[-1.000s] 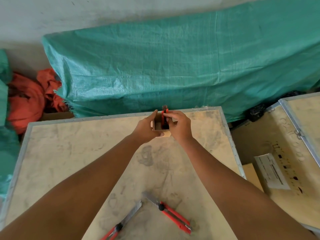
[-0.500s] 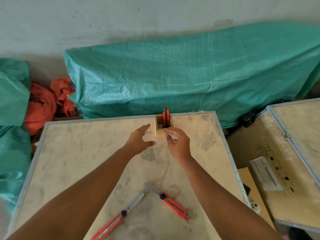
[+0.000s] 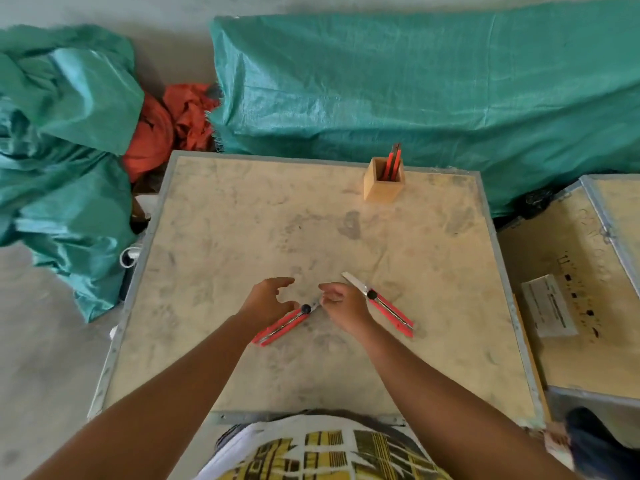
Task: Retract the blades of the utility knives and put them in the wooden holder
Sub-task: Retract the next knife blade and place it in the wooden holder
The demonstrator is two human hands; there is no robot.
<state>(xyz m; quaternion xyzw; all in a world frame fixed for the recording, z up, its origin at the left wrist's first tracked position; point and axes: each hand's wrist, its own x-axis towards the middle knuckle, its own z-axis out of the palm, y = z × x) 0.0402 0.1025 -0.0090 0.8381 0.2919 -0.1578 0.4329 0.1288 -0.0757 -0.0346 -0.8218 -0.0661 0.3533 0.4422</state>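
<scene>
Hands that were up at the holder (image 3: 383, 185) half a second earlier had come back to the near middle of the crate top (image 3: 221, 244), so you had finished one deposit and started on the next knife. That stowed knife (image 3: 394, 161) stood upright in the holder, near the far edge toward the right corner, its red handle poking above the rim. Two knives lay flat in the same V as before, untouched, so I judged about a third of the job done.

Your left hand (image 3: 266, 301) was spread, fingers curled, and held nothing; it hovered just over the black slider end of the left knife (image 3: 282, 325). Your right hand (image 3: 341, 304) was loosely cupped and also empty, beside that same knife's tip. The right knife (image 3: 379, 303) lay just past your right wrist with its blade plainly out, pointing toward the far edge.

Most of the left knife's blade was behind your right hand, so I couldn't tell how far it stuck out. I couldn't tell whether either hand was touching that knife. Inside the holder I saw only handle, so the stowed blade's state was hidden. Your forearms covered part of the near edge
</scene>
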